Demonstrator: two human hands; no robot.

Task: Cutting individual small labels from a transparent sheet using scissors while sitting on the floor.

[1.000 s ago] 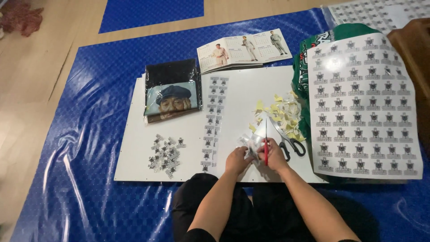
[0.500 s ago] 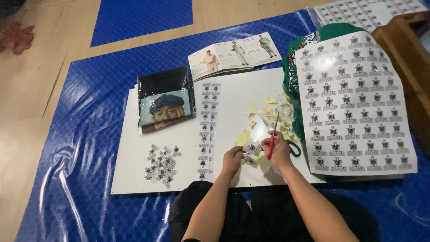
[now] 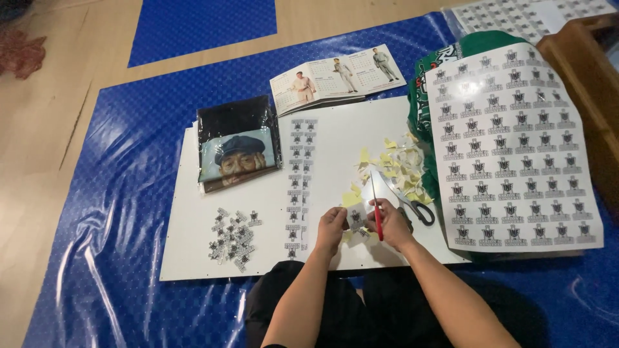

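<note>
Scissors [image 3: 376,209] now upright in right hand [image 3: 389,222]; left hand [image 3: 333,227] pinching small grey-printed sticker [image 3: 355,219].

Glossy blue plastic sheeting [image 3: 129,212] covers a pale wooden floor [image 3: 45,122], beside brown wooden furniture [image 3: 583,77].

Glossy blue plastic sheet [image 3: 129,193]; matt white board [image 3: 335,138]; paper sticker sheet [image 3: 509,142]; wooden floor [image 3: 39,142].

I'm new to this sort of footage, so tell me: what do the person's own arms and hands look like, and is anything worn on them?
Both forearms are bare, with no sleeves in view. The left hand and right hand wear no gloves; I can make out no rings, watch or markings.
</note>
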